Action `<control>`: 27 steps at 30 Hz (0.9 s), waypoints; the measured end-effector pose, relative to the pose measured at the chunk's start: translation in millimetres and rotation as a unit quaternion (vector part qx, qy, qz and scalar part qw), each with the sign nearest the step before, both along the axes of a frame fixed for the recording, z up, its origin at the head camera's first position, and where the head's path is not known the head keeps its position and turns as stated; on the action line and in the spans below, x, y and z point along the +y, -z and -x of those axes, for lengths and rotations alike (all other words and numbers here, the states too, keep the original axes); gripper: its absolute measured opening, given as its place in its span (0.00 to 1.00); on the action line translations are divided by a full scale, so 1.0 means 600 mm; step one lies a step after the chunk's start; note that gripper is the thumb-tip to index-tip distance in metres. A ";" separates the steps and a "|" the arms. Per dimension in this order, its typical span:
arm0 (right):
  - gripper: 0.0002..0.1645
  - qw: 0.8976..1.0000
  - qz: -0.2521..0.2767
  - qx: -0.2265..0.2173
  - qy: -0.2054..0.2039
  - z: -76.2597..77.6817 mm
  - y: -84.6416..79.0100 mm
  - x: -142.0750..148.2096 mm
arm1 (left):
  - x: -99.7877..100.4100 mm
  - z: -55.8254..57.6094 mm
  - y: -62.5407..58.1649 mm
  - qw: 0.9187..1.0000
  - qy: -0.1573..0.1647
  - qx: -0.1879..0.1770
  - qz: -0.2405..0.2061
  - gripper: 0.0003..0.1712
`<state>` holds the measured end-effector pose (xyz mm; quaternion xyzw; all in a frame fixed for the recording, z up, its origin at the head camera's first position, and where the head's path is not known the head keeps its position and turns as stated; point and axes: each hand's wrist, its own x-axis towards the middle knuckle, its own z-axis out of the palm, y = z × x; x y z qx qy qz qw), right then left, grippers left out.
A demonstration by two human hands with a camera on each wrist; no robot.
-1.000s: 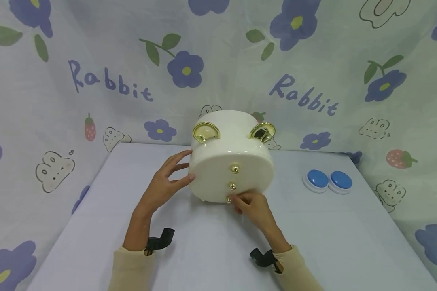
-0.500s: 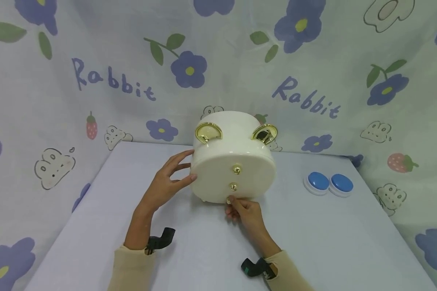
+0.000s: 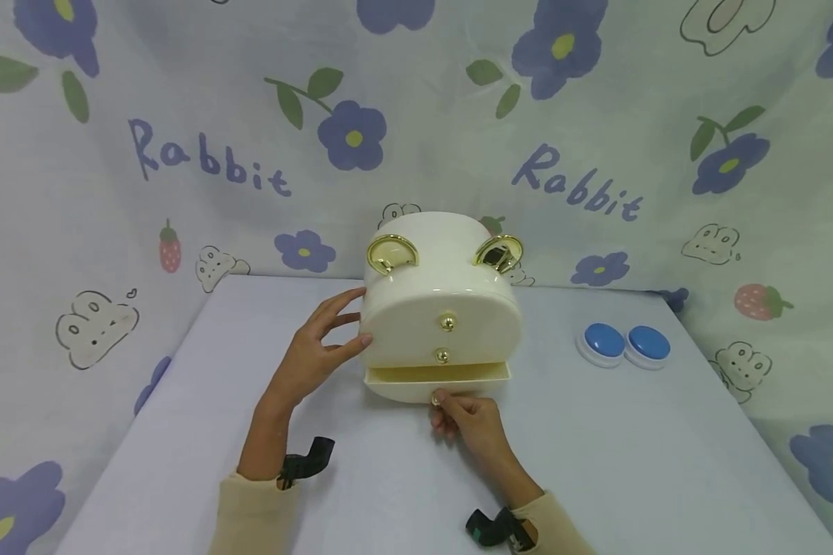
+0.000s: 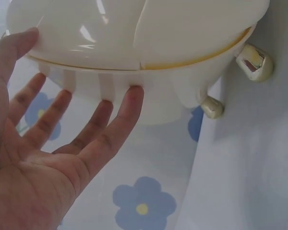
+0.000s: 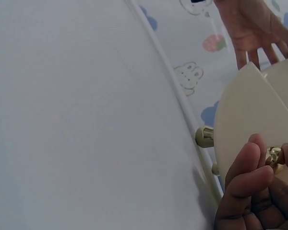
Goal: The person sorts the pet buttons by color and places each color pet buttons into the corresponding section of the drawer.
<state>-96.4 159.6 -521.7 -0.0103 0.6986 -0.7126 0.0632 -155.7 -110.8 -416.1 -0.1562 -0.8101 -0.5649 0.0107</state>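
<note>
A glossy cream storage box [image 3: 430, 277] with gold-rimmed ears and gold knobs stands mid-table in the head view. Its bottom drawer [image 3: 396, 391] is pulled part way out. Thumb and fingers of my right hand [image 3: 484, 428] pinch that drawer's gold knob [image 5: 274, 154], seen closer in the right wrist view. My left hand [image 3: 305, 358] rests against the box's left side, thumb at the front edge. In the left wrist view those fingers [image 4: 129, 108] are fairly straight and touch the side wall. The inside of the drawer shows only as a narrow strip.
Two blue push buttons [image 3: 604, 341] on white bases sit side by side at the table's right. A flower-and-rabbit patterned cloth [image 3: 430, 100] hangs behind the white table [image 3: 639, 462]. Short gold feet [image 4: 254, 62] hold up the box.
The bottom drawer, closed in both earlier frames, has slid out toward me. My right hand shifted its grip on the knob, then moved back with it. The left hand stays on the box.
</note>
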 end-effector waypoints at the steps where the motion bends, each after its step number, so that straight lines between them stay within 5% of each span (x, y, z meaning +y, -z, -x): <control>1: 0.25 1.000 -0.003 -0.001 0.001 -0.003 -0.001 0.000 | 0.000 0.000 0.000 1.000 0.000 0.000 0.001 0.39; 27: 0.25 0.998 -0.014 -0.059 -0.027 -0.076 -0.012 0.010 | -0.002 -0.001 0.001 1.000 0.004 0.018 0.009 0.40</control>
